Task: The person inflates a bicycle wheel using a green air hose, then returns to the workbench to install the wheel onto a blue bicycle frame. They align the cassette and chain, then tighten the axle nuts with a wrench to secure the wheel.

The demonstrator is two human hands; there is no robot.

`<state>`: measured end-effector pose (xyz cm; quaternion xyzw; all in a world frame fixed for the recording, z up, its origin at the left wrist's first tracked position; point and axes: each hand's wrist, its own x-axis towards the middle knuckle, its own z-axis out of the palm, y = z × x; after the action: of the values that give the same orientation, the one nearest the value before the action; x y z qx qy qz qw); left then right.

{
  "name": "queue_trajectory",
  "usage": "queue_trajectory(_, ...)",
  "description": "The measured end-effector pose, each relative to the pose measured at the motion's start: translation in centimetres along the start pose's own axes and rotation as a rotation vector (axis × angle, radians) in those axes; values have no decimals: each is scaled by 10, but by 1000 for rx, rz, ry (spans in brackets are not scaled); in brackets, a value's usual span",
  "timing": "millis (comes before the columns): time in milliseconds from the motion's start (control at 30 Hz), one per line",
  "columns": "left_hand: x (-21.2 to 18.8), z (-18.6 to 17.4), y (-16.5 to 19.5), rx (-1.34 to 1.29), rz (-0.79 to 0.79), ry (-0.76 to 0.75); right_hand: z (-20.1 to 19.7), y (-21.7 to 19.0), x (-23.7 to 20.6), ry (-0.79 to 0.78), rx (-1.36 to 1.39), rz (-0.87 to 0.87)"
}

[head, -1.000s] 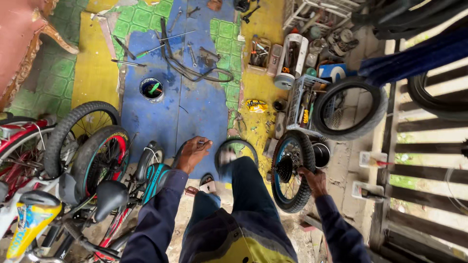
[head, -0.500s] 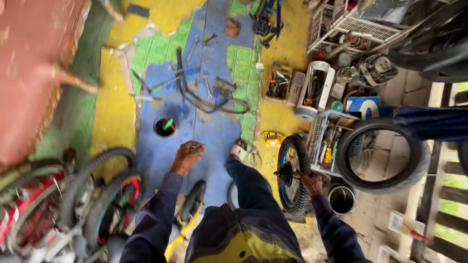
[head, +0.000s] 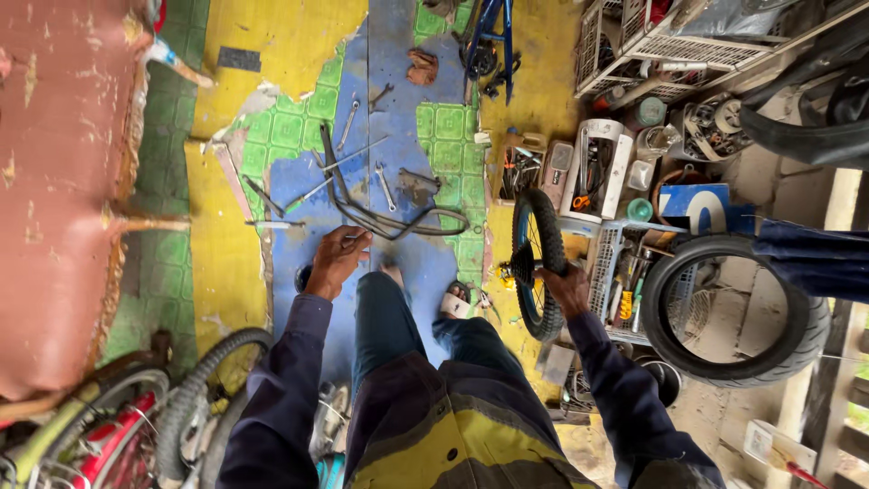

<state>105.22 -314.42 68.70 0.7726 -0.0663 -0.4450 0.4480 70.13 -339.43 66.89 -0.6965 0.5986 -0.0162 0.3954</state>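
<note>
My right hand grips the rim of a small black bicycle wheel, which stands upright on the floor beside my right leg. My left hand hangs over the blue patch of floor with its fingers curled around a thin metal tool. Just beyond it lie a bent black frame tube and several loose wrenches. My legs and sandalled foot are between the two hands.
A loose black tyre leans at the right by a plastic crate of tools. Wire baskets and a blue bicycle frame lie ahead. Bicycles crowd the lower left, beside a worn red sofa.
I have stepped forward across the floor, bringing the wheel along in my right hand. The bicycles have slid toward the lower left, and my left hand now hangs nearer the wrenches.
</note>
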Motion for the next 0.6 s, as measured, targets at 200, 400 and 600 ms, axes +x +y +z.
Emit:
queue_trajectory(200, 90, -7, 59, -4, -52, -149, 30, -64, 61, 15, 136, 92)
queue_trajectory(400, 224, -7, 127, -187, 139, -430, 70, -132, 128, 120, 109, 152)
queue_trajectory(600, 301, -12, 166, 123, 59, -425, 102, -193, 183, 152, 113, 272)
